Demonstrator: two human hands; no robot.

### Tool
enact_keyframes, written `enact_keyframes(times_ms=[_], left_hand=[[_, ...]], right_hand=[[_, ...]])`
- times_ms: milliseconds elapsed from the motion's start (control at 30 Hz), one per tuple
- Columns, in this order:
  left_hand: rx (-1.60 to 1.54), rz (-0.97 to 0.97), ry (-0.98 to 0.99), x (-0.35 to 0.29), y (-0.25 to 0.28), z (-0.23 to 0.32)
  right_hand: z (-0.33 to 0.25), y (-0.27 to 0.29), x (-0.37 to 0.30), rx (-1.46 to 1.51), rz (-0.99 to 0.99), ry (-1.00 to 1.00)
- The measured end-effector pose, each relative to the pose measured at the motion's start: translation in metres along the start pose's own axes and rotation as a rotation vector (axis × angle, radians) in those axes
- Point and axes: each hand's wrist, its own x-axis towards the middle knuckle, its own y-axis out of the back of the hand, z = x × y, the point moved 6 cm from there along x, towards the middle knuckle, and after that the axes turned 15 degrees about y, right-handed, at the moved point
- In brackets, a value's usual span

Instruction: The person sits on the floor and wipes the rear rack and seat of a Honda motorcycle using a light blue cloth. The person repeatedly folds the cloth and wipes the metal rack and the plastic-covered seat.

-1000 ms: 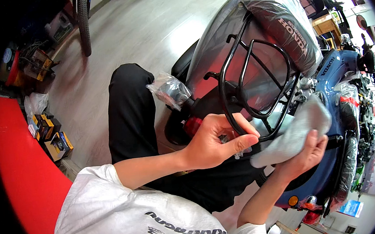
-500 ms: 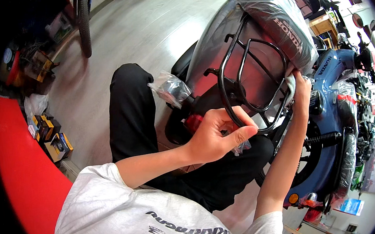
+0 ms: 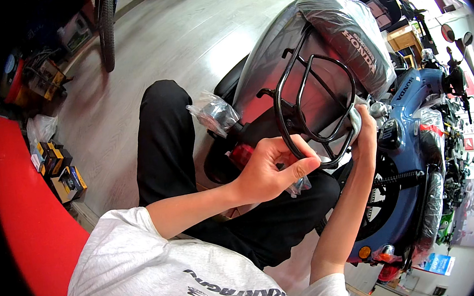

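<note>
Meanwhile, both hands worked at the black rear rack (image 3: 316,104) of the blue motorbike (image 3: 410,151).
Left hand (image 3: 269,170) curled near the rack's lower rail, fingers loosely bent, nothing clearly pinched; right hand (image 3: 365,131) pressed a grey cloth (image 3: 355,117) against the rack's right side.
</note>
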Motion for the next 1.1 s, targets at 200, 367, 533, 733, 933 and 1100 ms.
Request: enact_keyframes(times_ms=[200, 367, 533, 733, 933, 1100], left_hand=[[0.015, -0.009, -0.013, 0.001, 0.001, -0.001], [0.054, -0.015, -0.003, 0.0, 0.002, 0.002], [0.075, -0.028, -0.03, 0.001, 0.002, 0.004], [0.039, -0.018, -0.027, 0.0, 0.0, 0.004], [0.044, 0.038, -0.092, 0.002, 0.0, 0.0], [0.034, 0.05, -0.071, -0.001, 0.0, 0.003]], right_hand=[[0.0, 0.001, -0.015, 0.084, 0.048, 0.131], [0.016, 0.005, -0.03, 0.4, 0.231, 0.239], [0.018, 0.005, -0.043, 0.573, 0.299, 0.272], [0.018, -0.011, -0.043, 0.071, 0.344, 0.393], [0.017, -0.022, -0.045, 0.1, 0.322, 0.476], [0.03, -0.016, -0.05, 0.024, 0.288, 0.589]])
